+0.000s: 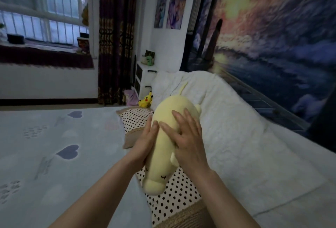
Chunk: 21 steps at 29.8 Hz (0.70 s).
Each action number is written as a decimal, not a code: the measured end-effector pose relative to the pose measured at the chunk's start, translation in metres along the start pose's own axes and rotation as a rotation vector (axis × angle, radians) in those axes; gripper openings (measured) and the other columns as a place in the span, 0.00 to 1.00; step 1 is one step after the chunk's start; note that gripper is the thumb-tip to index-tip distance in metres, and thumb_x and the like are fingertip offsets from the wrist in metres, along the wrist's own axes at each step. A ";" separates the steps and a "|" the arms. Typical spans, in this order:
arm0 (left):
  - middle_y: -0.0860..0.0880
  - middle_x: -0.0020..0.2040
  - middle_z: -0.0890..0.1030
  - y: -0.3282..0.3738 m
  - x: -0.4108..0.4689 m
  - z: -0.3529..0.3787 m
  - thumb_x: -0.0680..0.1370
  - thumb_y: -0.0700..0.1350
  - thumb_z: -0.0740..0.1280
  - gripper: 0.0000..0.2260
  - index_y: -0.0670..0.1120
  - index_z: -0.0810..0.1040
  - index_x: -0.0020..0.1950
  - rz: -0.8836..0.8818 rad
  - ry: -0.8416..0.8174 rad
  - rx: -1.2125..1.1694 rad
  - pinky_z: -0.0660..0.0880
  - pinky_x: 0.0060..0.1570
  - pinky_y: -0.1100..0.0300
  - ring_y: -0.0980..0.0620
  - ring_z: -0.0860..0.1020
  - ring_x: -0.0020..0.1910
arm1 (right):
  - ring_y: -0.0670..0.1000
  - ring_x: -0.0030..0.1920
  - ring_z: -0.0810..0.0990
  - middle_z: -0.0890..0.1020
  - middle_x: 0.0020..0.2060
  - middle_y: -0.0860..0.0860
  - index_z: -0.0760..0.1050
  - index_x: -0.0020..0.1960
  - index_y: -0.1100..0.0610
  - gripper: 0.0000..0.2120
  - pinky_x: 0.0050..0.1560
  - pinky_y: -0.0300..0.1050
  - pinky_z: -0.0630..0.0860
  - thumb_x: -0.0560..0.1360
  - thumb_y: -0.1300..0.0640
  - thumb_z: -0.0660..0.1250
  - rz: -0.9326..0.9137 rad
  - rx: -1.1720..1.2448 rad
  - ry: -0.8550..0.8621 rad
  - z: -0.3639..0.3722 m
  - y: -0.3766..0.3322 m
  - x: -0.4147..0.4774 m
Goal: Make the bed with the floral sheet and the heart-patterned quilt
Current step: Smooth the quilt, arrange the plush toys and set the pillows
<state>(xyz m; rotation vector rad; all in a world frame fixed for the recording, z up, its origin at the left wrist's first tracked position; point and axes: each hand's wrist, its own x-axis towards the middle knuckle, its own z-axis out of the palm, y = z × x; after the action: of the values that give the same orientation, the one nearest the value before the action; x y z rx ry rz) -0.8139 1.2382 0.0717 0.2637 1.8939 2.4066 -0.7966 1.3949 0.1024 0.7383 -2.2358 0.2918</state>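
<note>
Both hands steady a yellow plush toy (164, 164) lying lengthwise on the polka-dot pillows (174, 196), probably to settle it as a finishing touch. The left hand (145, 142) lies flat against its side with straight fingers. The right hand (185, 138) presses on top with spread fingers, and neither is clenched. The heart-patterned quilt (54, 146) lies smooth across the bed's left side; no floral sheet shows.

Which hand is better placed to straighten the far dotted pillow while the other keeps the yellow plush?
Left. The left hand lies along the left side of the plush, directly beside the far dotted pillow. The right hand rests flat on top of the plush and would have to cross over it.
</note>
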 end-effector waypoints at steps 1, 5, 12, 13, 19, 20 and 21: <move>0.55 0.75 0.67 0.000 0.001 0.000 0.70 0.74 0.63 0.35 0.69 0.57 0.75 0.011 0.007 0.005 0.72 0.67 0.43 0.50 0.73 0.69 | 0.54 0.79 0.52 0.62 0.76 0.47 0.65 0.73 0.38 0.26 0.76 0.57 0.55 0.78 0.58 0.57 0.147 0.118 0.009 -0.004 0.000 -0.003; 0.51 0.65 0.79 0.014 0.000 0.012 0.78 0.68 0.51 0.26 0.58 0.71 0.70 -0.072 -0.074 -0.094 0.77 0.60 0.48 0.50 0.78 0.63 | 0.40 0.78 0.47 0.57 0.76 0.34 0.61 0.70 0.29 0.21 0.78 0.53 0.52 0.78 0.38 0.51 0.548 0.610 -0.062 -0.014 0.007 -0.003; 0.48 0.73 0.71 0.014 0.014 0.020 0.71 0.75 0.60 0.37 0.56 0.67 0.75 -0.204 -0.130 0.080 0.75 0.62 0.42 0.44 0.75 0.67 | 0.46 0.72 0.65 0.62 0.76 0.41 0.57 0.75 0.34 0.23 0.73 0.57 0.65 0.81 0.36 0.53 1.020 1.038 -0.042 -0.015 0.009 -0.006; 0.46 0.74 0.70 0.013 0.015 0.024 0.74 0.73 0.60 0.35 0.56 0.65 0.76 -0.190 -0.157 0.124 0.73 0.64 0.40 0.41 0.73 0.69 | 0.46 0.72 0.65 0.62 0.76 0.41 0.55 0.76 0.36 0.24 0.73 0.56 0.65 0.81 0.37 0.52 1.034 1.054 -0.036 -0.014 0.008 -0.009; 0.51 0.79 0.59 -0.002 0.007 0.041 0.79 0.63 0.57 0.26 0.60 0.60 0.77 -0.084 -0.223 0.216 0.62 0.74 0.44 0.50 0.62 0.76 | 0.45 0.71 0.65 0.61 0.76 0.41 0.52 0.78 0.39 0.24 0.73 0.52 0.65 0.83 0.42 0.53 1.108 1.065 0.063 -0.014 0.010 -0.036; 0.51 0.79 0.60 -0.005 0.007 0.042 0.82 0.59 0.56 0.23 0.60 0.61 0.77 -0.087 -0.229 0.199 0.63 0.73 0.45 0.49 0.63 0.75 | 0.44 0.71 0.65 0.61 0.76 0.41 0.53 0.78 0.39 0.24 0.73 0.51 0.65 0.84 0.43 0.53 1.112 1.051 0.080 -0.014 0.012 -0.040; 0.51 0.78 0.61 -0.009 0.006 0.046 0.83 0.56 0.56 0.21 0.59 0.61 0.77 -0.099 -0.238 0.197 0.63 0.73 0.45 0.49 0.64 0.75 | 0.44 0.72 0.64 0.61 0.76 0.41 0.53 0.78 0.40 0.24 0.73 0.50 0.65 0.84 0.45 0.53 1.111 1.036 0.100 -0.015 0.014 -0.046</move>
<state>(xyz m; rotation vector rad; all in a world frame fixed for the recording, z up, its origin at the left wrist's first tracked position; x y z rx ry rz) -0.8126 1.2856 0.0744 0.4355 1.9815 2.0270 -0.7705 1.4316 0.0804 -0.1761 -2.0680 2.0310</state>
